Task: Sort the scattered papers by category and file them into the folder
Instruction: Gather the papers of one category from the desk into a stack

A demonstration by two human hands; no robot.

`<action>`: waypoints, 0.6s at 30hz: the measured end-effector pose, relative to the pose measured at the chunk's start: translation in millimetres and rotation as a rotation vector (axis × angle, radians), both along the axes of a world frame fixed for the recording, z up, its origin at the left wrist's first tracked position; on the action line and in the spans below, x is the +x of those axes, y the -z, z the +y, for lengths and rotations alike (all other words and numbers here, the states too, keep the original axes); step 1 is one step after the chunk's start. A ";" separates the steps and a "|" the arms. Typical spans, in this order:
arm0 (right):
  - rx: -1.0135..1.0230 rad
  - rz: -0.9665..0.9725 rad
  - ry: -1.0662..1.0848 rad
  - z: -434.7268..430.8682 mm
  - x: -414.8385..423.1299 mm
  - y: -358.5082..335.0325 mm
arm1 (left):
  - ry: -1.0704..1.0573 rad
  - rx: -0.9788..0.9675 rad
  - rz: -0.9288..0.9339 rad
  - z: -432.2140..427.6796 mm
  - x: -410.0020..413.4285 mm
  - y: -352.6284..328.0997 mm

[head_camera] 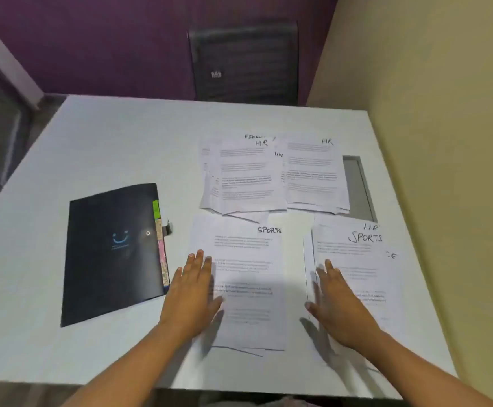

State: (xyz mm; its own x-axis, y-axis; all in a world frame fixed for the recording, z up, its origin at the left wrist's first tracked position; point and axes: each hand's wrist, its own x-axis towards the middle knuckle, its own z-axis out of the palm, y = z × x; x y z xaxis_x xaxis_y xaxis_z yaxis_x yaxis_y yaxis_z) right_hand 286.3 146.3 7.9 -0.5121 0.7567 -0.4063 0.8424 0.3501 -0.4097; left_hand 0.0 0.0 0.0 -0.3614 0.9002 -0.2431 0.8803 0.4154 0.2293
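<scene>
A closed dark folder (113, 251) with coloured tabs on its right edge lies at the left of the white table (107, 136). Printed sheets lie in loose stacks to its right. Two far stacks are headed HR (248, 177) and HR (312, 174). A near stack headed SPORTS (251, 277) has my left hand (192, 292) flat on its left edge, fingers spread. Another near stack headed SPORTS (359, 271) has my right hand (336, 304) flat on its left part. Sheets marked HR and others peek out beneath. Neither hand grips anything.
A dark office chair (244, 63) stands behind the table's far edge. A grey cut-out panel (359, 186) sits in the table at the right, partly under the papers. A cream wall (444, 113) runs close along the table's right side.
</scene>
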 end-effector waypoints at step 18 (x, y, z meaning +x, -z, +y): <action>-0.078 -0.237 -0.068 -37.1 16.2 53.7 | -0.180 -0.162 -0.228 -33.5 24.7 63.3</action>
State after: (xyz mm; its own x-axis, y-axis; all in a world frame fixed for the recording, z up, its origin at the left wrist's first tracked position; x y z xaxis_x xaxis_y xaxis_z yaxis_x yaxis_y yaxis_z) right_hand 302.5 109.2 -45.9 -0.4444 0.6854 -0.5768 0.8936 0.3849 -0.2311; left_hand 24.7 -33.5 -63.3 -0.4308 0.7696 -0.4713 0.7229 0.6069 0.3303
